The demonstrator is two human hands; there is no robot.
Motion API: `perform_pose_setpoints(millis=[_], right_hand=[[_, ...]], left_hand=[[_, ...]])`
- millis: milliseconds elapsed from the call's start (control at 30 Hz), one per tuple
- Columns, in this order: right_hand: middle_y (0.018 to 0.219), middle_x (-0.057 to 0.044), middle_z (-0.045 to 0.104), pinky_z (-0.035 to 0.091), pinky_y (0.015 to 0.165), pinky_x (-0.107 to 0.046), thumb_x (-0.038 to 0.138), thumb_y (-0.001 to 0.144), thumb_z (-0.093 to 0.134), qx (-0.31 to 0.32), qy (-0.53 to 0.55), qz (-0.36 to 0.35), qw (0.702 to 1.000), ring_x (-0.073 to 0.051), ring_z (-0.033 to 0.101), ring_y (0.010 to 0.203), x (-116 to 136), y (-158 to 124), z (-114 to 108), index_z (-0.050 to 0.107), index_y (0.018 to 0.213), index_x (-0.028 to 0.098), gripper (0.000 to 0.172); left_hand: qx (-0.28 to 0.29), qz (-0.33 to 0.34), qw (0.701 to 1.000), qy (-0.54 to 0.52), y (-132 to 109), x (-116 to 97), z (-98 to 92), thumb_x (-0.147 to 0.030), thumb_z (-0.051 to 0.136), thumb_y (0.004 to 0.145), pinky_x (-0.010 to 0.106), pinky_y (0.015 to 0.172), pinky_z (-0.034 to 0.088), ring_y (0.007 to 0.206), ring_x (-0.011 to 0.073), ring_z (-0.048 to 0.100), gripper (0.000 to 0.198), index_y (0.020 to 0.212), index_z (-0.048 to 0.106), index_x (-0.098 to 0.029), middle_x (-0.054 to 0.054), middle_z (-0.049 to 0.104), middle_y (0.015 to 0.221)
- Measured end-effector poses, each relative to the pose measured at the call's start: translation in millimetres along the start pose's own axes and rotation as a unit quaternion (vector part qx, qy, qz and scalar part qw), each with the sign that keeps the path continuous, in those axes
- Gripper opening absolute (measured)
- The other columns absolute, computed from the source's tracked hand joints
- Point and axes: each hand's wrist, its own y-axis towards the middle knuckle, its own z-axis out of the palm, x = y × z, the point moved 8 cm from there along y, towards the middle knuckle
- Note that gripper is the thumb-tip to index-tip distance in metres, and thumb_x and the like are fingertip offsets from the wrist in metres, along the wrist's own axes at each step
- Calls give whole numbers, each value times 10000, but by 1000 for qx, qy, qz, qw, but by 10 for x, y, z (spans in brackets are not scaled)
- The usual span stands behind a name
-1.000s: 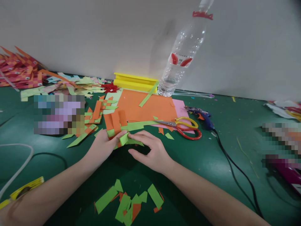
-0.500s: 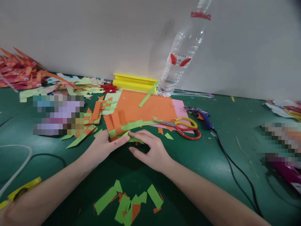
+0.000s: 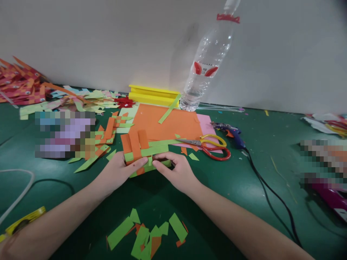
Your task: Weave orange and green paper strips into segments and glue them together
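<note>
1. Orange-and-green woven paper mat [image 3: 137, 150]: centre of frame, on the green table [image 3: 244, 187].
2. Left hand [image 3: 118, 173] pinches its left edge; right hand [image 3: 180, 173] pinches the green strips on its right.
3. Likely light, floppy and easily torn; hold at the woven crossings, not the loose ends.

The weave of orange and light-green paper strips [image 3: 139, 151] is pinched at its near edge between the left hand [image 3: 119, 173] and the right hand [image 3: 179, 172]. Three orange ends jut out beyond the grip.

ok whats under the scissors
The scissors lie mostly on a pink sheet, with the blade tip reaching the orange sheet. Whatever is beneath those sheets is covered.
</note>
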Motion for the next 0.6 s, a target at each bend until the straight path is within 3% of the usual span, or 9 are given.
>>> perform_pose_setpoints(millis=[200,367,600], right_hand=[[950,-54,768,572,755,-297,413,778,688,52,56,31,997,-191,716,869,-59,20,56,764,928,200,272],[951,-49,771,583,779,-318,390,744,723,84,101,60,990,-210,723,886,-117,7,115,770,937,198,276],[894,-53,770,582,780,-336,421,723,734,43,94,74,992,-207,722,844,-134,23,54,765,867,185,278]], left_hand=[[25,17,1000,-4,-2,-37,31,-491,612,849,376,899,551,1088,277,657,471,1242,646,-233,51,698,1202],[33,38,998,27,-6,-93,38,-475,593,865,368,916,541,1113,273,645,456,1246,643,-229,53,695,1208],[48,36,998,23,-26,-135,64,-446,659,809,331,841,565,971,248,698,415,1144,694,-203,60,739,1100]])
